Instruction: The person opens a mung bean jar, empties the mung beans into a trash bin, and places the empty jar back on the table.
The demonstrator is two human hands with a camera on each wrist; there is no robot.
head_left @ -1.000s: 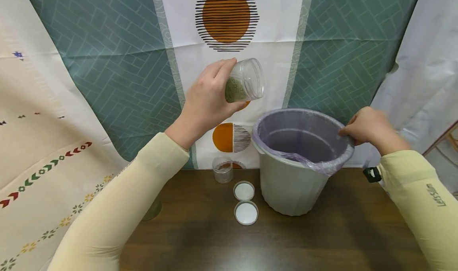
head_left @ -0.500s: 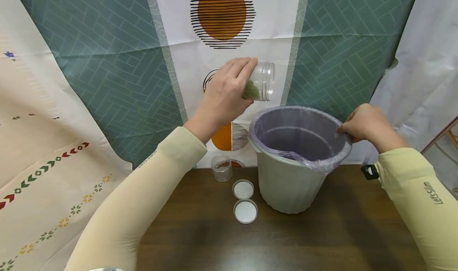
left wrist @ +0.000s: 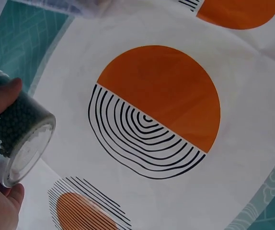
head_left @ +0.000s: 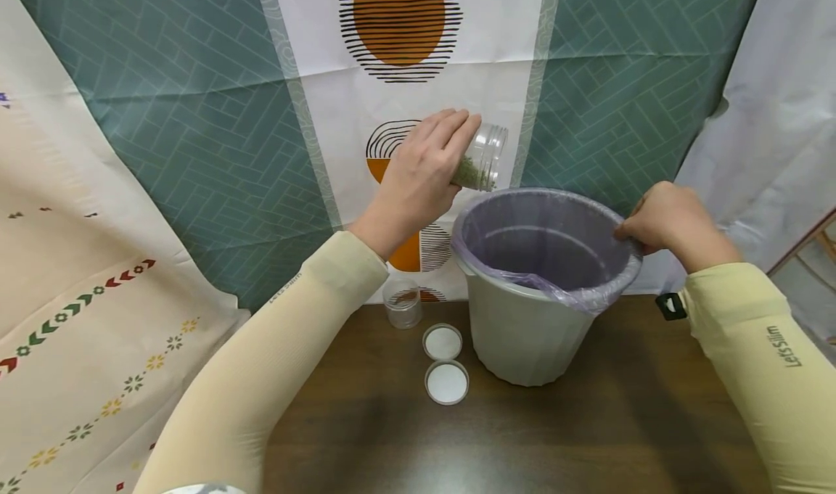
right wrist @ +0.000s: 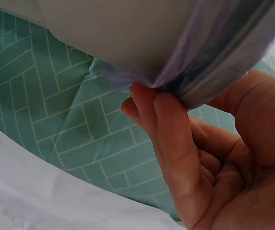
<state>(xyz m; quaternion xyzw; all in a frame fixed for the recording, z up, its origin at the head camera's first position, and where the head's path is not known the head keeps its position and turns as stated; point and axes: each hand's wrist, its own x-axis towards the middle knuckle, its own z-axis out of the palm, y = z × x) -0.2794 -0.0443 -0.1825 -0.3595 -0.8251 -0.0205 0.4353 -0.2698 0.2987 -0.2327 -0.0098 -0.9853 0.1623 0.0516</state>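
Note:
My left hand [head_left: 424, 171] grips a clear jar [head_left: 491, 149] on its side, its mouth facing right and tipped slightly down. Small round green beans [head_left: 469, 173] lie along the jar's lower side and reach the mouth. In the left wrist view the jar's base [left wrist: 31, 149] faces the camera. Below and right of the mouth stands a pale grey trash can [head_left: 525, 327] lined with a thin purple bag [head_left: 568, 298]. My right hand [head_left: 675, 222] pinches the can's right rim and the bag; in the right wrist view its fingertips [right wrist: 168, 108] press on the folded-over plastic.
Left of the can, a second clear jar [head_left: 403, 309] stands at the back of the brown table [head_left: 522, 443]. Two round lids with white insides, a farther lid [head_left: 443, 342] and a nearer lid [head_left: 447, 382], lie in front. Patterned cloth [head_left: 209, 131] hangs close behind.
My left hand has carried the jar right and slightly down toward the can, tilting its mouth lower. The beans have slid toward the mouth. The right hand keeps its hold on the rim.

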